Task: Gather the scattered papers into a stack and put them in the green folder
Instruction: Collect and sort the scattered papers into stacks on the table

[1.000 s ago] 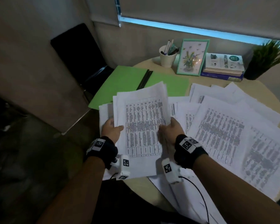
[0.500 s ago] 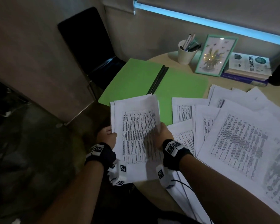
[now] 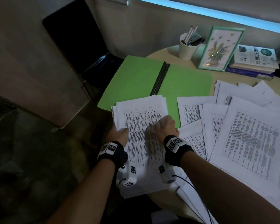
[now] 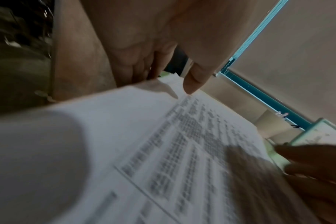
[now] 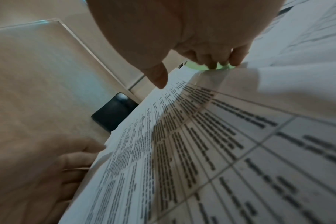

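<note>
A stack of printed papers (image 3: pixel 141 126) is held between both hands over the table's near left edge, its far end over the open green folder (image 3: pixel 136 78). My left hand (image 3: pixel 120 135) grips the stack's left edge, thumb (image 4: pixel 192 84) on top and fingers underneath. My right hand (image 3: pixel 165 125) grips the right edge, with the thumb (image 5: pixel 159 78) on the top sheet and the fingers (image 5: pixel 220 60) curled around the edge. More loose sheets (image 3: pixel 249 135) lie fanned out to the right. The sheets in the stack are not quite aligned.
At the back of the round table (image 3: pixel 160 52) stand a white pen cup (image 3: pixel 187 49), a framed flower picture (image 3: pixel 220 47) and stacked books (image 3: pixel 255 60). A black chair (image 3: pixel 81 38) is beyond the table's left side. The floor lies to the left.
Both hands have drawn the stack to the left and nearer me, off the loose sheets. Their grip on its two edges is the same.
</note>
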`<action>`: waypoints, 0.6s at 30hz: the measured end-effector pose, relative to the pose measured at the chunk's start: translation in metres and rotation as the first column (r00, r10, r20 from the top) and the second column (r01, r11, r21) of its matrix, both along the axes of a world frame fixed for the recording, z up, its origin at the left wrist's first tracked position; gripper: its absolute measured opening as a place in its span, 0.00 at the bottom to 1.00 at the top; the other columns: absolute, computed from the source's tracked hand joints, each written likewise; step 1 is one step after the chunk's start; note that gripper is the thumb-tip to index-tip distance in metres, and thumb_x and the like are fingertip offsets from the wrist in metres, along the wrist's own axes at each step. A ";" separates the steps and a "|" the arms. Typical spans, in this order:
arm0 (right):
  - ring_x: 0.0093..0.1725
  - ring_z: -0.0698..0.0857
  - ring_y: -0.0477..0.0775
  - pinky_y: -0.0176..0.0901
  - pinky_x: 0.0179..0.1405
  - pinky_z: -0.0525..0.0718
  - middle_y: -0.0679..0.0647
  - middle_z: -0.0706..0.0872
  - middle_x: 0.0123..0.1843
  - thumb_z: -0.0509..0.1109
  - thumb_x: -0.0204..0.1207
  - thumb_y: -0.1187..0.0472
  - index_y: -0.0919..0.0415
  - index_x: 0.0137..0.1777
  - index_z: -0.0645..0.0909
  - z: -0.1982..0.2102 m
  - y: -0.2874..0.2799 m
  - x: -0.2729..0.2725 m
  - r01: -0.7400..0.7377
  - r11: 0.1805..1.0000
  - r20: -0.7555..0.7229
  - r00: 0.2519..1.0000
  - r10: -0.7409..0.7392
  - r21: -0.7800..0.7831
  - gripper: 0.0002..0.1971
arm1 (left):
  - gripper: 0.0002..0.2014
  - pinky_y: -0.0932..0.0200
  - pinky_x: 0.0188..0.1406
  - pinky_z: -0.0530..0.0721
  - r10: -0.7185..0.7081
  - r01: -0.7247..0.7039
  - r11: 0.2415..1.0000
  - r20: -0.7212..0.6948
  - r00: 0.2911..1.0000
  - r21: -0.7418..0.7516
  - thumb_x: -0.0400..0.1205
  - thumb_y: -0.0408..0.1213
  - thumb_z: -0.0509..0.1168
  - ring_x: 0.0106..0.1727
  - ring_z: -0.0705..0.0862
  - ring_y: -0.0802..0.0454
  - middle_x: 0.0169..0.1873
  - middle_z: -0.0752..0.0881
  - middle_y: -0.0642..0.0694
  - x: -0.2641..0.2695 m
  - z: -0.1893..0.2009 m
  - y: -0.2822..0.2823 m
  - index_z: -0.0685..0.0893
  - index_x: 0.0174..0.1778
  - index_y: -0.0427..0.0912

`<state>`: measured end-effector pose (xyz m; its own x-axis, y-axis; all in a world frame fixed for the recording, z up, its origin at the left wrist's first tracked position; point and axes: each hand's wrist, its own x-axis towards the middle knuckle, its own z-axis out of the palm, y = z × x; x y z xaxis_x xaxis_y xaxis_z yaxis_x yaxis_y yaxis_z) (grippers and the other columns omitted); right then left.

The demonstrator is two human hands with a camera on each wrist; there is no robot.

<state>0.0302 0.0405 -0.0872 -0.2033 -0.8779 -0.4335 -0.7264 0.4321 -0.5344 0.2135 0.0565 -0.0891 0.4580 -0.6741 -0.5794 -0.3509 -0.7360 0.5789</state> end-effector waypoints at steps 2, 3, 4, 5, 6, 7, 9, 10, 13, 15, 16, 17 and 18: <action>0.70 0.71 0.58 0.56 0.70 0.68 0.55 0.70 0.70 0.63 0.80 0.50 0.62 0.70 0.65 -0.001 0.000 0.007 -0.025 0.999 0.011 1.000 0.025 -0.021 0.23 | 0.37 0.46 0.59 0.84 0.003 -0.003 1.000 -0.009 1.000 0.007 0.67 0.46 0.63 0.55 0.84 0.41 0.64 0.82 0.45 -0.009 -0.007 0.000 0.68 0.76 0.50; 0.70 0.71 0.58 0.57 0.70 0.69 0.55 0.69 0.71 0.63 0.79 0.50 0.62 0.70 0.65 -0.002 0.001 0.011 -0.029 0.999 0.017 0.999 0.030 -0.025 0.24 | 0.40 0.45 0.61 0.84 0.009 -0.009 1.000 -0.007 1.000 0.002 0.66 0.45 0.63 0.58 0.84 0.39 0.68 0.80 0.44 -0.012 -0.010 0.000 0.64 0.79 0.50; 0.71 0.71 0.58 0.58 0.71 0.70 0.55 0.68 0.72 0.64 0.79 0.50 0.63 0.71 0.64 -0.002 0.002 0.013 -0.023 0.999 0.022 0.999 0.024 -0.027 0.26 | 0.41 0.46 0.62 0.83 0.015 -0.015 1.000 -0.001 1.000 0.008 0.68 0.44 0.63 0.60 0.83 0.38 0.71 0.77 0.43 -0.015 -0.010 0.001 0.60 0.81 0.50; 0.71 0.72 0.59 0.60 0.71 0.71 0.55 0.67 0.74 0.65 0.79 0.50 0.63 0.72 0.64 -0.004 0.003 0.015 -0.014 0.999 0.023 1.000 0.015 -0.031 0.27 | 0.41 0.46 0.63 0.82 0.020 -0.020 1.000 0.006 1.000 0.014 0.69 0.43 0.63 0.62 0.82 0.37 0.74 0.74 0.43 -0.017 -0.012 0.001 0.58 0.81 0.50; 0.71 0.72 0.59 0.60 0.71 0.71 0.55 0.67 0.74 0.65 0.78 0.49 0.63 0.72 0.65 -0.005 0.004 0.015 -0.008 0.999 0.022 1.000 0.009 -0.039 0.27 | 0.42 0.44 0.65 0.81 0.024 -0.024 1.000 0.022 0.999 0.020 0.69 0.43 0.63 0.65 0.81 0.36 0.75 0.72 0.42 -0.018 -0.013 0.002 0.58 0.82 0.51; 0.71 0.73 0.59 0.60 0.71 0.71 0.55 0.68 0.74 0.65 0.78 0.49 0.62 0.71 0.65 -0.005 0.003 0.015 -0.005 0.999 0.021 1.000 0.006 -0.043 0.26 | 0.43 0.42 0.67 0.79 0.025 -0.026 0.999 0.052 0.998 0.019 0.67 0.44 0.63 0.68 0.78 0.35 0.76 0.69 0.42 -0.018 -0.013 0.001 0.58 0.81 0.50; 0.71 0.72 0.58 0.59 0.71 0.70 0.53 0.68 0.74 0.65 0.79 0.50 0.60 0.71 0.65 -0.003 0.002 0.013 0.003 0.999 0.025 1.000 -0.002 -0.047 0.25 | 0.46 0.37 0.74 0.70 0.019 -0.024 0.999 0.137 0.990 0.032 0.65 0.47 0.63 0.77 0.67 0.35 0.81 0.60 0.41 -0.017 -0.011 -0.001 0.57 0.82 0.47; 0.72 0.72 0.58 0.59 0.72 0.70 0.53 0.68 0.75 0.64 0.79 0.50 0.59 0.72 0.65 -0.001 0.002 0.011 0.007 0.999 0.031 1.000 -0.005 -0.046 0.25 | 0.46 0.36 0.78 0.64 0.005 -0.011 0.999 0.162 0.987 0.040 0.66 0.47 0.65 0.81 0.60 0.37 0.83 0.55 0.41 -0.018 -0.006 -0.002 0.55 0.83 0.45; 0.77 0.69 0.57 0.62 0.74 0.69 0.55 0.65 0.80 0.60 0.81 0.47 0.60 0.79 0.59 0.006 0.001 0.001 0.017 0.999 0.028 0.999 -0.016 -0.042 0.31 | 0.45 0.38 0.82 0.54 -0.061 0.058 0.998 0.182 0.981 0.019 0.74 0.44 0.67 0.85 0.49 0.41 0.85 0.48 0.41 -0.025 0.008 -0.007 0.50 0.84 0.42; 0.76 0.72 0.59 0.62 0.74 0.69 0.55 0.69 0.79 0.55 0.82 0.44 0.59 0.80 0.60 0.015 0.003 -0.005 0.047 0.997 0.044 0.998 -0.045 -0.054 0.30 | 0.44 0.39 0.82 0.56 -0.093 0.098 0.995 0.201 0.975 -0.016 0.77 0.45 0.67 0.85 0.50 0.42 0.85 0.49 0.43 -0.033 0.017 -0.009 0.50 0.84 0.42; 0.74 0.73 0.59 0.60 0.74 0.69 0.55 0.71 0.78 0.53 0.83 0.43 0.58 0.80 0.61 0.021 0.006 -0.008 0.065 0.997 0.057 0.996 -0.062 -0.051 0.29 | 0.43 0.39 0.81 0.58 -0.107 0.118 0.992 0.209 0.972 -0.042 0.77 0.45 0.67 0.85 0.51 0.42 0.85 0.50 0.44 -0.038 0.021 -0.009 0.51 0.84 0.42; 0.73 0.75 0.60 0.59 0.74 0.69 0.55 0.74 0.77 0.53 0.84 0.43 0.57 0.80 0.62 0.028 0.010 -0.013 0.077 0.996 0.070 0.995 -0.074 -0.050 0.28 | 0.42 0.40 0.81 0.59 -0.119 0.138 0.988 0.215 0.969 -0.075 0.78 0.45 0.66 0.84 0.53 0.42 0.85 0.51 0.45 -0.045 0.024 -0.008 0.52 0.84 0.43; 0.71 0.77 0.61 0.58 0.74 0.69 0.55 0.76 0.75 0.55 0.84 0.44 0.55 0.79 0.64 0.033 0.013 -0.018 0.077 0.996 0.075 0.994 -0.074 -0.044 0.27 | 0.41 0.40 0.80 0.62 -0.127 0.152 0.983 0.212 0.969 -0.106 0.78 0.45 0.66 0.84 0.56 0.42 0.84 0.52 0.45 -0.052 0.026 -0.008 0.53 0.84 0.43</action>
